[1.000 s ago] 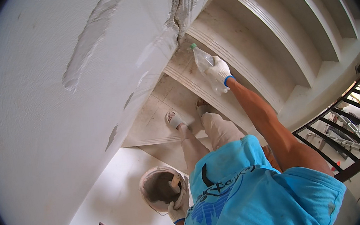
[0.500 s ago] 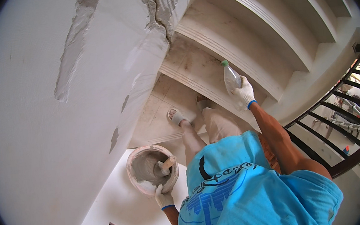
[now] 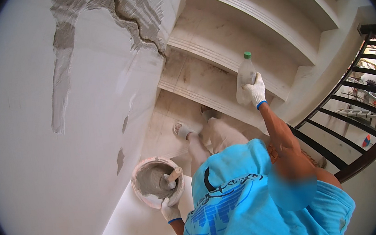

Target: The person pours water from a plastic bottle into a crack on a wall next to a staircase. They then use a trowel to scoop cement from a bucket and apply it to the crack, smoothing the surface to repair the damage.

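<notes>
My left hand (image 3: pixel 170 209), in a white work glove with a blue cuff, grips the near rim of a round bucket (image 3: pixel 136 186). Grey plaster mix (image 3: pixel 147 179) coats the inside of the bucket. A tool with a wooden handle (image 3: pixel 175 174) stands tilted in the mix; its lower end is hard to make out. Out to the right, my right hand (image 3: pixel 256 91), gloved the same way, is wrapped round a clear plastic bottle (image 3: pixel 244 75) with a green cap, held nearly upright over the steps.
Curved stairs (image 3: pixel 251 23) rise ahead and to the right, with a dark railing (image 3: pixel 341 124) along the right side. On the left, the white wall (image 3: pixel 24 171) carries grey plaster patches (image 3: pixel 64 61) and a jagged crack (image 3: pixel 134 21). Both feet are on a lower step.
The bottle in my right hand has come up and is more upright. My left hand still holds the bucket. The view has shifted, showing more of the patched wall.
</notes>
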`<state>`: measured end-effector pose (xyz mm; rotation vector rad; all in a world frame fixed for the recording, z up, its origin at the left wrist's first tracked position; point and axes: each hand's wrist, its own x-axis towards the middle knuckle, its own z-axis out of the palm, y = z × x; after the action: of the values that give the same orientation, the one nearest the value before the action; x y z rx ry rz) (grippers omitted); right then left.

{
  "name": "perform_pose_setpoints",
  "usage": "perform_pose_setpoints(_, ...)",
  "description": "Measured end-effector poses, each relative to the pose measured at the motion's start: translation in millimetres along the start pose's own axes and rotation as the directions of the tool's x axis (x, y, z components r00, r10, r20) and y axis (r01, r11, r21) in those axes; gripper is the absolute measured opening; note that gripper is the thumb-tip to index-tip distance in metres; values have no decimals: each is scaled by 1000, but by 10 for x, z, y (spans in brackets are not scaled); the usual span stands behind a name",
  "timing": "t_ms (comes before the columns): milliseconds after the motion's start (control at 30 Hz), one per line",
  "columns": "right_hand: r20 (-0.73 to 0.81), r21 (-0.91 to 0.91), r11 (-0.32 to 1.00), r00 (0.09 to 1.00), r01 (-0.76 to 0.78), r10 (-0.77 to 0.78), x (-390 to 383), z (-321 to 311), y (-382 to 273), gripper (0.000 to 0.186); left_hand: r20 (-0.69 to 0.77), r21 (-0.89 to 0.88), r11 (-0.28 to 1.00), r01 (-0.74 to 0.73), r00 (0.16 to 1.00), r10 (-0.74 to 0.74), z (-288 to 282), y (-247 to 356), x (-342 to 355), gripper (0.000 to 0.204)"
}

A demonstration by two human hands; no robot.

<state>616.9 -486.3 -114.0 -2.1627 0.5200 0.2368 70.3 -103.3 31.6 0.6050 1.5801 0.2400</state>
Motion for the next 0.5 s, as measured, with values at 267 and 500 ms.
perform_pose_setpoints(267,-133,200,978,990,64,-38,769,163,-239,82,-28,22,998,-64,998,65,348,131,-302,62)
perform_pose_setpoints(500,-168,254,951,977,174,-134,1339,378,-322,83,-26,6,996,-92,995,92,45,18,-135,59)
